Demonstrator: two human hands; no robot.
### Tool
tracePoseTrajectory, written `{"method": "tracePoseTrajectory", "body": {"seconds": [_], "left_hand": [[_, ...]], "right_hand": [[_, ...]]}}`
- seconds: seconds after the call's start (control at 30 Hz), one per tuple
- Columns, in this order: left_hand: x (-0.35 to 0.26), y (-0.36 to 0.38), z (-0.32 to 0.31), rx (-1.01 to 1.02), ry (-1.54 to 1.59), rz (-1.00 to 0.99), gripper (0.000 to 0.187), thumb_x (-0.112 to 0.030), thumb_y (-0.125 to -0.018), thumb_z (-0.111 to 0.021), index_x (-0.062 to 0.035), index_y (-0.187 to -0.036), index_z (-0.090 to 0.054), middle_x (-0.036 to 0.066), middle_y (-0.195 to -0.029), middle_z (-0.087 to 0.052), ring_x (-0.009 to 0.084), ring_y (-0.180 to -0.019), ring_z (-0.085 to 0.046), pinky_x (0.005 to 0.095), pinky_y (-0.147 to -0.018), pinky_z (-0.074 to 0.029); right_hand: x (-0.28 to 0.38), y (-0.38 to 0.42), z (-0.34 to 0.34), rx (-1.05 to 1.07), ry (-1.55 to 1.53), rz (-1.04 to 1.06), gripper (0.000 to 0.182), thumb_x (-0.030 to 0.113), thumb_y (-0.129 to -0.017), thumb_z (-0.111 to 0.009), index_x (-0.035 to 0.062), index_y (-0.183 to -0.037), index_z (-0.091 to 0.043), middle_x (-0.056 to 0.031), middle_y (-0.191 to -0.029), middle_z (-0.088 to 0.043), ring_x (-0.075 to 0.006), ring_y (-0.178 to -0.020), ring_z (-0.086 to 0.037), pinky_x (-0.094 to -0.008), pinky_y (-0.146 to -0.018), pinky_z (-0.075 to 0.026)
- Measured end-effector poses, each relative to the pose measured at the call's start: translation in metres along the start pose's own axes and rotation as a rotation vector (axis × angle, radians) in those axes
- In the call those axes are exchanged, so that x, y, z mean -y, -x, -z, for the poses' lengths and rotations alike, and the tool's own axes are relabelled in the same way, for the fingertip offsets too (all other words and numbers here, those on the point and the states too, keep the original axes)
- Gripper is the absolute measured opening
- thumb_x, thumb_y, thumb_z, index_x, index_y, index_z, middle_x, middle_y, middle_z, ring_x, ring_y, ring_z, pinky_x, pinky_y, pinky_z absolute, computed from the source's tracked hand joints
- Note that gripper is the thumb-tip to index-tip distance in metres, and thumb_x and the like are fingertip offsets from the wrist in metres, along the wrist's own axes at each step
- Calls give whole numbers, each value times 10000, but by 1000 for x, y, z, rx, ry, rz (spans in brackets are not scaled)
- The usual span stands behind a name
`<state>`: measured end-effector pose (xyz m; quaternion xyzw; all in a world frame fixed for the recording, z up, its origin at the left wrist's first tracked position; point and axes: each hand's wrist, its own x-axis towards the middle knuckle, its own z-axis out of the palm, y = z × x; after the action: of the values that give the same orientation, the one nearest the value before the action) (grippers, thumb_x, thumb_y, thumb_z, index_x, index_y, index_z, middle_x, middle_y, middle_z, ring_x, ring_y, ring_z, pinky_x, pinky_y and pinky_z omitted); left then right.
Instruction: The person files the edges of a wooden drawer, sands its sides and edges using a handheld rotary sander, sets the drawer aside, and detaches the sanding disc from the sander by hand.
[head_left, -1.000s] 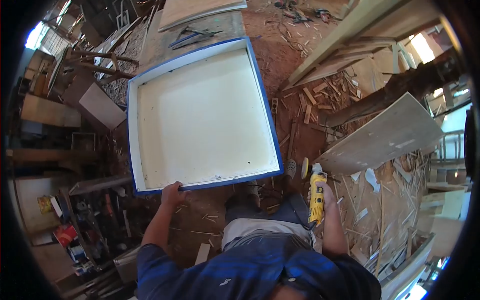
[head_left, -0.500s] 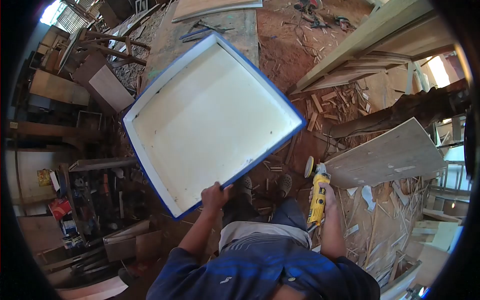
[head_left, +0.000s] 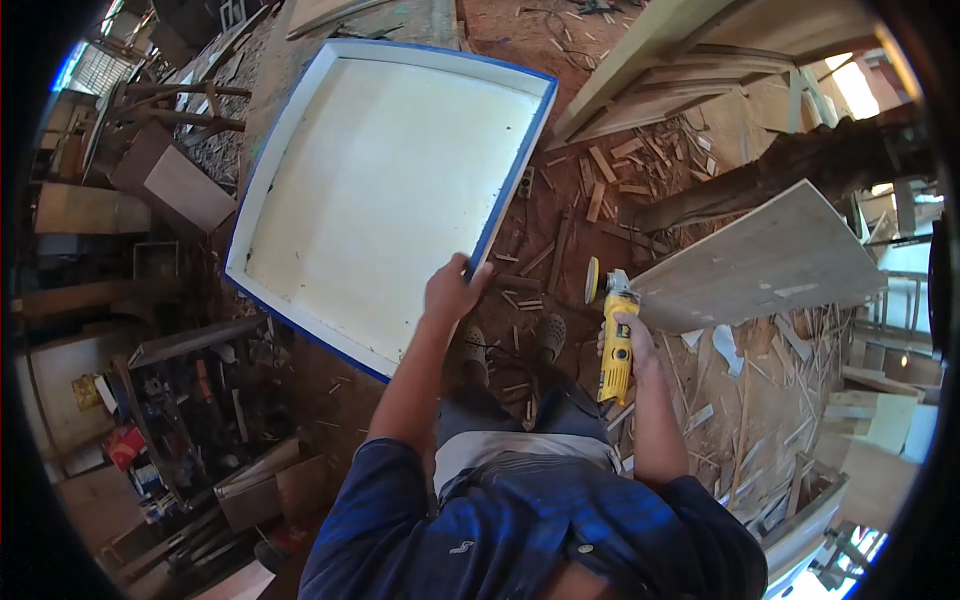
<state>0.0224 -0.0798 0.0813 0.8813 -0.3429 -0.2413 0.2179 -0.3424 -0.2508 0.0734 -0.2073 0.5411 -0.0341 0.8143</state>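
Note:
A large, shallow square wooden tray (head_left: 385, 190), white inside with blue rim edges, is tilted up in front of me. My left hand (head_left: 453, 290) is closed around its near right rim, with the fingers over the blue edge. In my right hand (head_left: 636, 342) is a yellow angle grinder (head_left: 617, 358), fingers wrapped round its body. Its head carries a round disc pad (head_left: 592, 281), which points forward and stands apart from the tray. Dark marks dot the tray's inner floor and walls.
Behind the tray is a worktable (head_left: 420, 22). A leaning plywood panel (head_left: 760, 265) stands to the right, below a large wooden frame (head_left: 690, 70). Wood offcuts (head_left: 600, 180) litter the dirt floor. Cluttered shelving (head_left: 190, 400) is at left.
The tray has turned counter-clockwise, its right corner swinging up and away. My left hand has moved forward with the rim. My right hand and the grinder appear slightly higher and further left.

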Motion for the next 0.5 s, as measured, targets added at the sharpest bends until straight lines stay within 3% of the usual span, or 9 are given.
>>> {"method": "tracePoseTrajectory", "body": {"seconds": [0.1,0.23,0.33,0.43,0.5], "left_hand": [[83,43,31,69,155,-106,540,-514,-960,-755,-22,-1172,-694,221,-1084,-781,393,-1049,-757,469,-896,-592],[178,99,127,151,-181,-125,697,-580,-832,-848,2,-1190,-713,209,-1121,-765,411,-1165,-687,489,-1039,-530],[229,117,173,261,-532,-290,766,-613,-762,-875,8,-1179,-712,212,-1121,-756,402,-1188,-673,497,-1061,-512],[263,117,183,263,-561,-523,736,-596,-706,-888,-5,-1106,-710,200,-1086,-751,385,-1126,-694,501,-1053,-505],[285,117,164,189,-551,-469,681,-563,-687,-886,-19,-1051,-701,192,-1062,-749,368,-1085,-705,491,-1023,-514]], "right_hand": [[-4,4,-5,-15,-5,53,426,403,-898,-721,15,-1059,-648,-128,-816,-714,-261,-663,-726,-415,-658,-640],[-7,2,-11,-36,-20,106,417,401,-897,-736,21,-1040,-643,-129,-805,-716,-253,-646,-726,-408,-630,-639],[-3,11,-29,-78,-23,124,401,397,-900,-734,28,-1026,-641,-127,-799,-715,-252,-646,-726,-407,-628,-638],[-6,13,-38,-84,-8,151,400,401,-898,-719,33,-1042,-650,-119,-811,-713,-256,-657,-720,-414,-658,-637],[-11,18,-46,-107,13,165,416,410,-897,-714,29,-1052,-658,-119,-817,-713,-262,-668,-719,-419,-674,-637]]}}
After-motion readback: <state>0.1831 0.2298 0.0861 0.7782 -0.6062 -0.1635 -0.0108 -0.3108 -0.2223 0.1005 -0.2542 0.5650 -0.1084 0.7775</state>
